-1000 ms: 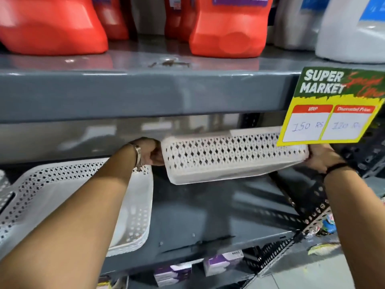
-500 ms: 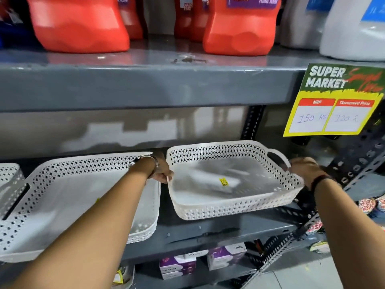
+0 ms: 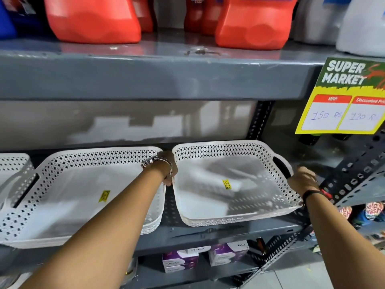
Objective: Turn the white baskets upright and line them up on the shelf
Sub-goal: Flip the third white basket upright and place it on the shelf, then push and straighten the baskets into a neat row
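Three white perforated baskets sit upright in a row on the grey shelf (image 3: 208,231). The right basket (image 3: 233,217) has a yellow sticker inside. My left hand (image 3: 168,170) grips its left rim, in the gap between it and the middle basket (image 3: 52,230). My right hand (image 3: 302,180) holds its right handle. The middle basket also has a yellow sticker, and my left forearm crosses over it. Only a corner of the left basket (image 3: 14,165) shows at the frame's left edge.
Red jugs (image 3: 93,17) and a white jug (image 3: 362,24) stand on the shelf above. A yellow and green price sign (image 3: 343,97) hangs at the upper right. A perforated metal upright (image 3: 354,182) stands right of the baskets. Purple boxes (image 3: 227,253) sit below.
One second ago I held the right basket tipped on its side in the air. It has since been turned upright and set down on the shelf beside the middle basket.
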Demonstrator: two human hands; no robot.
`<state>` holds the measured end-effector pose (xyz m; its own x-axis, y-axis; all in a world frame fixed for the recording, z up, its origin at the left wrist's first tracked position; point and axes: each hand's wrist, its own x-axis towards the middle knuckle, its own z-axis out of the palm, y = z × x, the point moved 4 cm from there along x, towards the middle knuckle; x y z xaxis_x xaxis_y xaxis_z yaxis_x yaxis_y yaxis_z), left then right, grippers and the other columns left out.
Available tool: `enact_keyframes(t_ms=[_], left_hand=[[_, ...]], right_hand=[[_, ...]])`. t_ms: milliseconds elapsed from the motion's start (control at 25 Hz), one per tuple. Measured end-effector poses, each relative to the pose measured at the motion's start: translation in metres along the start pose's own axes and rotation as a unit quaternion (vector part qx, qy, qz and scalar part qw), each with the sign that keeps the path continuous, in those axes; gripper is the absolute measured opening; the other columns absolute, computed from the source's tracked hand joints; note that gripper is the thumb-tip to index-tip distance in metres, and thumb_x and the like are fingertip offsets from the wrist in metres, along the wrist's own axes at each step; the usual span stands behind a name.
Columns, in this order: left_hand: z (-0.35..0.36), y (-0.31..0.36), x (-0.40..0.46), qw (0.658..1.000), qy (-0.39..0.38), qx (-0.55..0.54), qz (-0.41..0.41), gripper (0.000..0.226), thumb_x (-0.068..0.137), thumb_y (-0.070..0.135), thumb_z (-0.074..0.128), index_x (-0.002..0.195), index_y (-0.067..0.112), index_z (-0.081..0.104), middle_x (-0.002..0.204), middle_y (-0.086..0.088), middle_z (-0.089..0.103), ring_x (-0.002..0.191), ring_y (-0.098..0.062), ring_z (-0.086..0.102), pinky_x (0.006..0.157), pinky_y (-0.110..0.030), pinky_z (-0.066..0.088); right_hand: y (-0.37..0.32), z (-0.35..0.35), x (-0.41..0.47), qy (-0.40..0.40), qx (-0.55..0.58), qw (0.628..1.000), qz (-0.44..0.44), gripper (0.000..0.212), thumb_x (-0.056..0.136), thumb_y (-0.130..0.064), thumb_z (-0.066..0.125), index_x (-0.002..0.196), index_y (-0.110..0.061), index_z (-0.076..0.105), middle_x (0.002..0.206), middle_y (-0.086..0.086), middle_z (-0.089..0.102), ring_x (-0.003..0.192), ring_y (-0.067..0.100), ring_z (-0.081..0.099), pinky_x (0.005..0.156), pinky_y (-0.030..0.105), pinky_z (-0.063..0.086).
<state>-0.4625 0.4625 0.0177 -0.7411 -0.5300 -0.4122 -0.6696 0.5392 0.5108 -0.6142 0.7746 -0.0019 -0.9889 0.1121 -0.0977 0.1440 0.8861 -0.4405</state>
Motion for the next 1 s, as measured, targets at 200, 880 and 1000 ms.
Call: enact_keyframes(t_ms=[200,880,1000], left_hand=[[-0.048,-0.032,-0.015,0.96,0.238,0.131,0.068,0.034,0.092,0.021,0.046,0.115,0.001,0.059,0.117,-0.021,0.065,0.106,-0.037,0.063,0.078,-0.035,0.051],[-0.151,-0.316,0.0,0.961,0.234,0.092,-0.111,0.05,0.098,0.032,0.03,0.139,0.004,0.034,0.137,-0.02,0.051,0.125,-0.036,0.049,0.106,-0.043,0.039],[-0.151,-0.315,0.006,0.968,0.225,0.067,-0.086,0.048,0.099,0.028,0.027,0.139,0.002,0.035,0.135,-0.023,0.049,0.123,-0.039,0.05,0.101,-0.043,0.042]], right_hand=[[-0.124,0.045,-0.084,-0.049,0.085,0.966,-0.239,0.05,0.095,-0.023,0.043,0.139,0.0,0.035,0.146,0.02,0.038,0.135,0.03,0.036,0.111,0.031,0.028],[-0.223,0.175,-0.164,-0.084,-0.069,0.95,-0.294,0.053,0.096,-0.009,0.03,0.147,-0.005,0.014,0.157,0.01,0.019,0.141,0.023,0.029,0.111,0.035,0.036],[-0.225,0.169,-0.169,-0.061,-0.049,0.954,-0.29,0.05,0.098,-0.014,0.032,0.146,-0.006,0.021,0.154,0.012,0.027,0.138,0.027,0.035,0.108,0.035,0.036]])
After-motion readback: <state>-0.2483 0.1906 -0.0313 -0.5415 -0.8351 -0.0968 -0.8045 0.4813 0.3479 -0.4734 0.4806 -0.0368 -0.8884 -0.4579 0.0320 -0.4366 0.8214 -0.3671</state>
